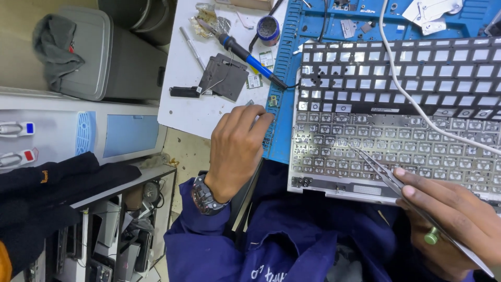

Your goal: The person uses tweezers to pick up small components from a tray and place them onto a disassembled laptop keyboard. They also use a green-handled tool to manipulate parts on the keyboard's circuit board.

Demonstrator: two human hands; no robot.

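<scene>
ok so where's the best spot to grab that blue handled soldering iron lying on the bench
Grip the soldering iron by its blue and black handle, around the middle, coming down from above. It lies flat and diagonal across the white bench and blue mat, with its metal tip at the upper left end and the cord end toward the keyboard frame. The left hand is nearest; the right hand holds tweezers.

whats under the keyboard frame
The keyboard frame lies on a blue mat, which shows along its left and top edges. A white cable crosses over the frame. The rest of the mat beneath the frame is covered.
</scene>
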